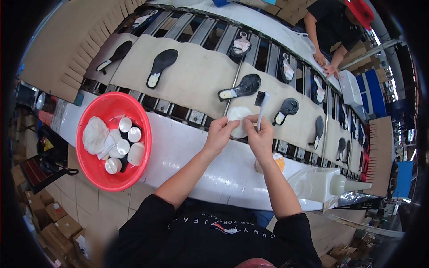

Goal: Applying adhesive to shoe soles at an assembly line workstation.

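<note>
A round white disc, whose exact kind I cannot make out, is held between both hands over the near edge of the conveyor. My left hand pinches its left side. At its right side, my right hand has its fingers closed. A small brush with a white handle and black bristles stands upright from that same hand, bristles at the top. Just beyond the hands lies a black shoe sole with a pale heel part. Another black sole lies to the right of the brush.
Beige cloth on the roller conveyor carries several more soles. At left stands a red basin with white-lidded jars and white cloths. A white plastic bottle lies right on the white ledge. Across the conveyor, a co-worker leans over.
</note>
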Available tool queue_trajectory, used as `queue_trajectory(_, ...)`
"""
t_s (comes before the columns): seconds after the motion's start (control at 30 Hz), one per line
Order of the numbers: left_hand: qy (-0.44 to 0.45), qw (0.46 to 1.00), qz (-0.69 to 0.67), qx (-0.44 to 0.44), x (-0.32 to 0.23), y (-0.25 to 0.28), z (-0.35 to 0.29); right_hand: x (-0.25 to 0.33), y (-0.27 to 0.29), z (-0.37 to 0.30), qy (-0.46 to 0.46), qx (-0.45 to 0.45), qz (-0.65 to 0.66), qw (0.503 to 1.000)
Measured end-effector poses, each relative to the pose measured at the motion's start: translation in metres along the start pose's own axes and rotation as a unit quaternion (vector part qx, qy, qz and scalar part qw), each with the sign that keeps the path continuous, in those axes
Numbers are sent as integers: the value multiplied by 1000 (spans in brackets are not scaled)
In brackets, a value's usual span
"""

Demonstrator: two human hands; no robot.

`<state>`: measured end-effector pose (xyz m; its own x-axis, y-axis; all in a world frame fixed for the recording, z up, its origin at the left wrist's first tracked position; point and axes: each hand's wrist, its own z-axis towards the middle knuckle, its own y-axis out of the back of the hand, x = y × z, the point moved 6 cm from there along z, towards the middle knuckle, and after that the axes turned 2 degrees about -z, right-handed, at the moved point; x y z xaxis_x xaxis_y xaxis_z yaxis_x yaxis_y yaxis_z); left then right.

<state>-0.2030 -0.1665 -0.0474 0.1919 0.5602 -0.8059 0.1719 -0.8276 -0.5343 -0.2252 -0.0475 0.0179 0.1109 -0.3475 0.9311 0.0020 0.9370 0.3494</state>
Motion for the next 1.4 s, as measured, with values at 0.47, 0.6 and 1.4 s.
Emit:
queue_trajectory(0.47, -114, 970, -119, -176, -37, 95, 60, -8, -38, 214, -94, 12, 254, 962)
queue_trajectory(0.6, -115, 965, -154, -178, -42, 98, 62, -38, -57, 277, -93, 23, 82, 992)
queue_trajectory(1.4, -73, 958, -203, -190, -45, 104, 60, -74, -67, 305, -24, -105, -313, 944)
